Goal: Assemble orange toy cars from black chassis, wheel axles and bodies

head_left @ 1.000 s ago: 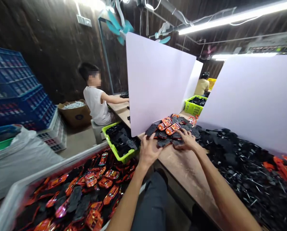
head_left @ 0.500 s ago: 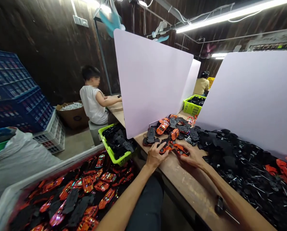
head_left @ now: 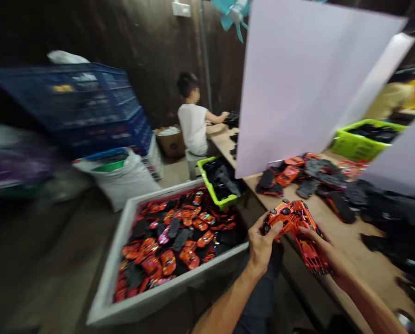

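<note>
Both hands carry a bunch of orange toy cars [head_left: 296, 227] at the near edge of the wooden workbench [head_left: 346, 241]. My left hand [head_left: 261, 243] grips the bunch from the left, thumb on top. My right hand [head_left: 323, 253] closes around its right and lower side. To the left, below the bench edge, stands a grey bin [head_left: 124, 273] filled with orange and black toy cars. More orange cars and black chassis parts [head_left: 308, 174] are piled farther back on the bench.
A white divider board [head_left: 297, 83] stands on the bench, with a green basket [head_left: 216, 183] of black parts below it. A seated person [head_left: 193, 120] works further along. Blue crates [head_left: 85, 106] and a white sack [head_left: 120, 178] are at the left. Another green basket [head_left: 367, 139] sits at the right.
My hands gathered orange cars from the pile and lifted them back toward the bench's near edge. The view has swung left and down, bringing the grey bin to the centre.
</note>
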Available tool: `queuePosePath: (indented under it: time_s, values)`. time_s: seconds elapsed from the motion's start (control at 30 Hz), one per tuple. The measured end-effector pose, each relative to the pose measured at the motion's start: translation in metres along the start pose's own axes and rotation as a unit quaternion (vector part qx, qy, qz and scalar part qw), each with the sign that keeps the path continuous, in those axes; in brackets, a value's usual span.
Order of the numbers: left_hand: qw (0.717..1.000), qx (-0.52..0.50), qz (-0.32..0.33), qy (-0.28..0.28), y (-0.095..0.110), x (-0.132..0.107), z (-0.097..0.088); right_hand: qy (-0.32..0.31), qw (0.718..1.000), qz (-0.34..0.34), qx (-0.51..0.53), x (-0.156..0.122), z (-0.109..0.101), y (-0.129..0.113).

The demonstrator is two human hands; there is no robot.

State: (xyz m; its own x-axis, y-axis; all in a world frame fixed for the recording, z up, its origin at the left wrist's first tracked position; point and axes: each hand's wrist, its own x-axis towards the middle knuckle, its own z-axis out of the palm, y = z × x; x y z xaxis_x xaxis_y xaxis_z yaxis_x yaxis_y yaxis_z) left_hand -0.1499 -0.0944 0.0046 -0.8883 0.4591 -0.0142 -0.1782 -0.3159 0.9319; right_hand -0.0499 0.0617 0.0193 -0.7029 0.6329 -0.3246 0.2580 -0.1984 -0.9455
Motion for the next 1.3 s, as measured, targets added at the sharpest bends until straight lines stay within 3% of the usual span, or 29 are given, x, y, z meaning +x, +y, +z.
queuePosePath:
  time_s: [0.1, 0.17, 0.2, 0.27, 0.33, 0.4, 0.47, 0.5, 0.57, 0.63, 0.67, 0.73, 0.8, 0.9, 1.0, 1.07, 1.17, 1.3]
  values:
    - [0.985, 0.077, 0.028, 0.152, 0.026, -0.007, -0.085, -0.154, 0.987, -0.039, -0.035, 0.007, 0.099, 0.003]
    - [0.936, 0.202, 0.074, 0.278, 0.046, -0.008, -0.145, -0.265, 0.958, -0.089, -0.065, 0.000, 0.178, 0.001]
    - [0.892, 0.275, 0.086, 0.349, 0.056, -0.008, -0.171, -0.280, 0.952, -0.103, -0.072, -0.005, 0.215, 0.000]
    - [0.864, 0.293, 0.084, 0.401, 0.072, -0.004, -0.212, -0.271, 0.949, -0.132, -0.094, -0.009, 0.269, -0.003]
    - [0.848, 0.294, 0.080, 0.433, 0.076, 0.005, -0.233, -0.224, 0.949, -0.172, -0.139, 0.001, 0.288, -0.005]
    - [0.851, 0.293, 0.086, 0.428, 0.069, 0.023, -0.233, -0.158, 0.945, -0.214, -0.191, 0.023, 0.264, -0.015]
    - [0.868, 0.293, 0.102, 0.389, 0.054, 0.047, -0.207, -0.067, 0.935, -0.249, -0.243, 0.048, 0.202, -0.034]
    - [0.883, 0.304, 0.127, 0.335, 0.045, 0.060, -0.185, -0.012, 0.927, -0.261, -0.268, 0.059, 0.162, -0.046]
    - [0.892, 0.366, 0.213, 0.157, 0.027, 0.088, -0.127, 0.104, 0.905, -0.259, -0.321, 0.078, 0.075, -0.069]
    - [0.835, 0.472, 0.282, 0.012, 0.011, 0.118, -0.065, 0.185, 0.876, -0.232, -0.379, 0.095, -0.001, -0.083]
    - [0.807, 0.516, 0.283, -0.038, 0.006, 0.134, -0.038, 0.207, 0.863, -0.216, -0.407, 0.103, -0.030, -0.085]
    - [0.778, 0.563, 0.261, -0.098, -0.002, 0.163, 0.001, 0.218, 0.841, -0.193, -0.455, 0.117, -0.069, -0.078]
    - [0.778, 0.566, 0.250, -0.109, -0.007, 0.185, 0.018, 0.205, 0.824, -0.190, -0.492, 0.125, -0.088, -0.064]
    - [0.792, 0.540, 0.273, -0.085, -0.011, 0.196, 0.016, 0.186, 0.804, -0.215, -0.523, 0.137, -0.103, -0.053]
    - [0.808, 0.501, 0.305, -0.062, -0.015, 0.189, 0.013, 0.206, 0.794, -0.235, -0.521, 0.159, -0.118, -0.072]
    - [0.819, 0.472, 0.325, -0.036, -0.016, 0.188, 0.023, 0.224, 0.795, -0.232, -0.513, 0.182, -0.123, -0.091]
    - [0.827, 0.457, 0.327, -0.019, -0.020, 0.200, 0.055, 0.206, 0.810, -0.209, -0.509, 0.218, -0.115, -0.107]
    - [0.814, 0.497, 0.294, -0.070, -0.036, 0.222, 0.090, 0.186, 0.837, -0.180, -0.483, 0.238, -0.095, -0.096]
